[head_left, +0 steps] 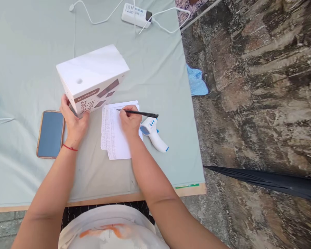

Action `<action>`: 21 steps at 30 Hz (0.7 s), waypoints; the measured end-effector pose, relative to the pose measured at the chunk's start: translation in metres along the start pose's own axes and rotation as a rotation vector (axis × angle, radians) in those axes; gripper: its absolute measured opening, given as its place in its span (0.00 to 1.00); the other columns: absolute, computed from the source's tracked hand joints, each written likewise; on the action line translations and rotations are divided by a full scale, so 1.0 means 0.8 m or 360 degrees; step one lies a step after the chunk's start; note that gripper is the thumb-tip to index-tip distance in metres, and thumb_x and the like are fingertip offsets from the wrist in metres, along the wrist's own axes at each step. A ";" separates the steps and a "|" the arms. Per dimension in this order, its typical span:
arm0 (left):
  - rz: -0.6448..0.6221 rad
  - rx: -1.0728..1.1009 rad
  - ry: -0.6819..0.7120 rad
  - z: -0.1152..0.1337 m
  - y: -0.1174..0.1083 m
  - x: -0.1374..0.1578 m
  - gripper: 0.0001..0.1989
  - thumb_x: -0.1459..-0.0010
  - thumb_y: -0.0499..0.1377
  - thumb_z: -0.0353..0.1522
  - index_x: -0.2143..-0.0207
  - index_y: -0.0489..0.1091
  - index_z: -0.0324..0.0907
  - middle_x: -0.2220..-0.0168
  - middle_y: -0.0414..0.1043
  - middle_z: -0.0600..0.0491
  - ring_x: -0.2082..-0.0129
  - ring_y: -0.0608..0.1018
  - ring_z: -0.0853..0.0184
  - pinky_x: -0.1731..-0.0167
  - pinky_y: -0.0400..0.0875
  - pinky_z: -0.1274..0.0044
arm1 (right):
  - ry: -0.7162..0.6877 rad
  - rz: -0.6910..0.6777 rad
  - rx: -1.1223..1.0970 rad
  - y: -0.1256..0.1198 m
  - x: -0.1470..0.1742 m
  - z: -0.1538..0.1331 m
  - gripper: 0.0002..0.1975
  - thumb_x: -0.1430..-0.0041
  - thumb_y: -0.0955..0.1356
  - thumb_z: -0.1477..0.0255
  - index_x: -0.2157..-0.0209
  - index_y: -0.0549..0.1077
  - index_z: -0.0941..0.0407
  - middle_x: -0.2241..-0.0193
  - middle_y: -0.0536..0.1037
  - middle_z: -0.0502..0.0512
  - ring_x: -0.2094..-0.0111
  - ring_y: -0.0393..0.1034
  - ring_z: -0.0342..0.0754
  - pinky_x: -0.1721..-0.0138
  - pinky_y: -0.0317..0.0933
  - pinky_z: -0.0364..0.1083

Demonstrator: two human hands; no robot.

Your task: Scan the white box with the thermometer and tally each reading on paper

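Observation:
My left hand [74, 119] grips the near lower corner of a white box [93, 74] with brown printing, thumb on its printed face. The box is tilted. Between the fingers of my right hand [131, 121] is a black pen [142, 113], its tip over a sheet of white paper [120, 145]. Rows of small handwriting cover the left part of the sheets, which lie loosely stacked. Just right of my right hand lies a white and blue infrared thermometer [154, 135]. A phone [50, 135] with a dark screen rests left of my left hand.
A pale green cloth [93, 180] covers the table. At the back lies a white device [136, 15] with a white cable [168, 31]. Light blue fabric [197, 81] shows past the right edge, before a stone wall [261, 86]. A black strap [261, 181] stretches across the lower right.

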State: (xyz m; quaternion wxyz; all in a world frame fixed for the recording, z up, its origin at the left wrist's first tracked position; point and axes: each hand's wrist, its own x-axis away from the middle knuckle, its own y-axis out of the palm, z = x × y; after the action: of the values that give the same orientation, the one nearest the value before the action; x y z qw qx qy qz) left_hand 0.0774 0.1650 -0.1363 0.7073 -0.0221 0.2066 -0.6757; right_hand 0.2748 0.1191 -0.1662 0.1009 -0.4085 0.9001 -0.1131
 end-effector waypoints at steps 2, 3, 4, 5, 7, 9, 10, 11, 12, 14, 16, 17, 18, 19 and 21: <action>-0.0007 -0.0005 -0.0017 0.000 0.000 0.000 0.41 0.46 0.65 0.34 0.34 0.51 0.49 0.39 0.57 0.44 0.37 0.63 0.53 0.37 0.61 0.58 | -0.0014 0.0018 -0.0012 0.000 0.000 0.001 0.05 0.49 0.65 0.67 0.71 0.68 0.53 0.75 0.70 0.46 0.72 0.63 0.43 0.67 0.61 0.44; -0.0010 -0.0007 -0.0026 0.000 0.000 0.000 0.41 0.47 0.65 0.34 0.34 0.51 0.49 0.39 0.58 0.44 0.37 0.62 0.53 0.36 0.60 0.58 | -0.0012 0.0014 -0.0011 0.000 0.000 0.001 0.05 0.49 0.65 0.67 0.71 0.68 0.53 0.75 0.70 0.46 0.72 0.63 0.43 0.68 0.61 0.44; -0.0012 -0.0005 -0.0030 -0.001 -0.001 0.000 0.41 0.47 0.66 0.34 0.34 0.51 0.50 0.39 0.58 0.45 0.37 0.62 0.53 0.36 0.60 0.58 | -0.0006 0.0002 -0.0002 0.000 0.000 0.001 0.05 0.49 0.65 0.67 0.71 0.68 0.53 0.75 0.70 0.46 0.73 0.63 0.43 0.68 0.61 0.44; -0.0014 0.0001 -0.0028 -0.002 -0.001 0.000 0.41 0.47 0.66 0.34 0.34 0.51 0.50 0.38 0.58 0.45 0.37 0.62 0.53 0.35 0.59 0.58 | 0.0002 -0.0011 0.0014 0.001 0.000 0.001 0.05 0.49 0.65 0.67 0.71 0.68 0.53 0.75 0.69 0.46 0.73 0.62 0.42 0.68 0.60 0.44; -0.0022 0.0021 -0.0014 -0.004 -0.002 -0.001 0.41 0.47 0.66 0.35 0.34 0.51 0.49 0.38 0.57 0.44 0.37 0.62 0.52 0.35 0.59 0.57 | 0.0011 -0.0025 0.0047 0.001 0.000 0.000 0.05 0.49 0.65 0.67 0.72 0.68 0.53 0.76 0.69 0.45 0.74 0.62 0.42 0.69 0.60 0.43; -0.0039 0.0035 -0.0007 -0.007 -0.003 -0.001 0.41 0.46 0.67 0.36 0.34 0.51 0.49 0.38 0.56 0.43 0.37 0.63 0.52 0.36 0.59 0.57 | 0.0019 -0.0025 0.0052 0.000 0.000 -0.002 0.05 0.49 0.65 0.67 0.72 0.68 0.53 0.76 0.68 0.45 0.74 0.61 0.42 0.69 0.60 0.43; -0.0048 0.0039 -0.0008 -0.008 -0.003 -0.002 0.41 0.46 0.67 0.36 0.34 0.51 0.49 0.38 0.56 0.43 0.37 0.62 0.52 0.35 0.59 0.57 | 0.0026 -0.0027 0.0049 0.000 0.000 -0.003 0.04 0.49 0.65 0.67 0.72 0.68 0.53 0.76 0.68 0.45 0.74 0.61 0.42 0.69 0.60 0.43; -0.0056 0.0042 -0.0010 -0.009 -0.003 -0.002 0.42 0.46 0.67 0.36 0.34 0.50 0.50 0.37 0.55 0.43 0.37 0.62 0.52 0.35 0.59 0.57 | 0.0034 -0.0030 0.0047 0.000 0.000 -0.004 0.04 0.49 0.65 0.68 0.72 0.68 0.53 0.76 0.68 0.45 0.74 0.61 0.42 0.69 0.59 0.43; -0.0059 0.0045 -0.0011 -0.009 -0.003 -0.002 0.42 0.46 0.67 0.36 0.34 0.50 0.51 0.37 0.55 0.43 0.37 0.62 0.52 0.35 0.59 0.56 | 0.0044 -0.0036 0.0049 0.000 0.001 -0.005 0.03 0.49 0.65 0.69 0.72 0.67 0.53 0.76 0.68 0.45 0.73 0.61 0.42 0.68 0.59 0.43; -0.0050 0.0048 -0.0011 -0.010 -0.002 -0.002 0.42 0.46 0.67 0.35 0.34 0.50 0.51 0.38 0.56 0.44 0.37 0.63 0.52 0.35 0.59 0.56 | 0.0066 -0.0047 0.0058 -0.001 0.001 -0.006 0.02 0.49 0.65 0.70 0.72 0.67 0.53 0.76 0.68 0.45 0.73 0.61 0.42 0.68 0.60 0.43; -0.0032 0.0047 -0.0020 -0.009 -0.002 -0.001 0.42 0.46 0.67 0.34 0.34 0.51 0.51 0.38 0.56 0.44 0.37 0.63 0.52 0.35 0.59 0.56 | 0.0082 -0.0039 0.0045 -0.001 0.001 -0.007 0.01 0.49 0.65 0.71 0.72 0.67 0.53 0.75 0.68 0.45 0.72 0.61 0.43 0.68 0.60 0.43; -0.0026 0.0046 -0.0025 -0.008 -0.002 -0.001 0.42 0.46 0.67 0.34 0.34 0.51 0.50 0.38 0.57 0.44 0.37 0.63 0.52 0.35 0.59 0.56 | 0.0089 -0.0025 0.0033 -0.001 0.001 -0.008 0.01 0.49 0.65 0.71 0.72 0.67 0.53 0.75 0.68 0.45 0.72 0.62 0.43 0.67 0.61 0.43; -0.0027 0.0046 -0.0029 -0.008 -0.002 -0.001 0.42 0.47 0.67 0.34 0.34 0.51 0.50 0.38 0.57 0.44 0.37 0.63 0.52 0.35 0.59 0.56 | 0.0095 -0.0010 0.0024 -0.001 0.001 -0.009 0.01 0.49 0.65 0.72 0.72 0.67 0.53 0.75 0.68 0.45 0.72 0.62 0.43 0.67 0.61 0.44; -0.0035 0.0049 -0.0032 -0.007 -0.002 -0.001 0.42 0.47 0.67 0.34 0.34 0.51 0.50 0.38 0.56 0.43 0.36 0.63 0.52 0.35 0.59 0.57 | 0.0102 0.0007 0.0019 -0.001 0.001 -0.009 0.00 0.49 0.65 0.72 0.72 0.67 0.53 0.75 0.68 0.45 0.71 0.63 0.43 0.66 0.61 0.44; -0.0055 0.0054 -0.0036 -0.005 -0.003 -0.001 0.42 0.47 0.67 0.35 0.34 0.50 0.49 0.37 0.56 0.43 0.36 0.62 0.51 0.36 0.59 0.56 | 0.0116 0.0030 0.0022 -0.001 0.001 -0.010 0.00 0.50 0.65 0.72 0.72 0.67 0.53 0.75 0.68 0.45 0.71 0.63 0.43 0.66 0.61 0.44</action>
State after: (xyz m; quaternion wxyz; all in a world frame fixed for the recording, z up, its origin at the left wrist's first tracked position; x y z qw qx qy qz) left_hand 0.0739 0.1669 -0.1390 0.6981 -0.0212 0.1867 -0.6909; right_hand 0.2729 0.1190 -0.1580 0.0720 -0.3948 0.9062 -0.1332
